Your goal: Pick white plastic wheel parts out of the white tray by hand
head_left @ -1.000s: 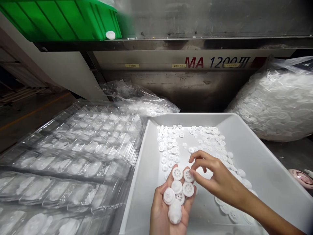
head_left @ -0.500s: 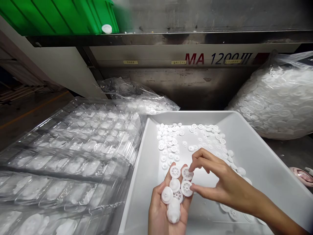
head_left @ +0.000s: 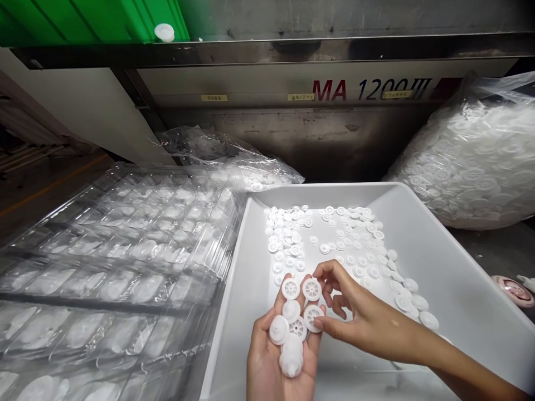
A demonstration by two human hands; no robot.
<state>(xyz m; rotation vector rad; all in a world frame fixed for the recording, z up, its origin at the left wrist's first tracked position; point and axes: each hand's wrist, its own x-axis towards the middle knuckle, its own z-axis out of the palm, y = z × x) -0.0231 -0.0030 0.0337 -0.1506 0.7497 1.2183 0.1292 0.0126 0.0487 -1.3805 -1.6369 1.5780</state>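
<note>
Above a pale grey plastic bin [head_left: 334, 194] with sloping walls, the person's left hand [head_left: 267, 356] lay palm up, bearing a cluster of round white plastic wheels [head_left: 296, 328]. Its grip was loosely cupped, the wheels resting across palm and fingers, some showing spokes and others a domed face. The right hand [head_left: 355, 312] extended from the right, its grip unclosed: the thumb tip touched the cluster's lower right wheel, while the forefinger curved beside the upper right one; whether it touched could not be told. On the bin's floor, loose white wheels [head_left: 288, 236] lay in scattered groups, toward the far left and along the right. Left of the bin were overlapping clear plastic trays [head_left: 209, 256], their compartments holding white pieces blurred by glare. Right of it bulged a clear plastic bag [head_left: 480, 161] of white wheels. Higher up, a ribbed green plastic crate [head_left: 104, 19] stood on a metal ledge [head_left: 251, 50].
</note>
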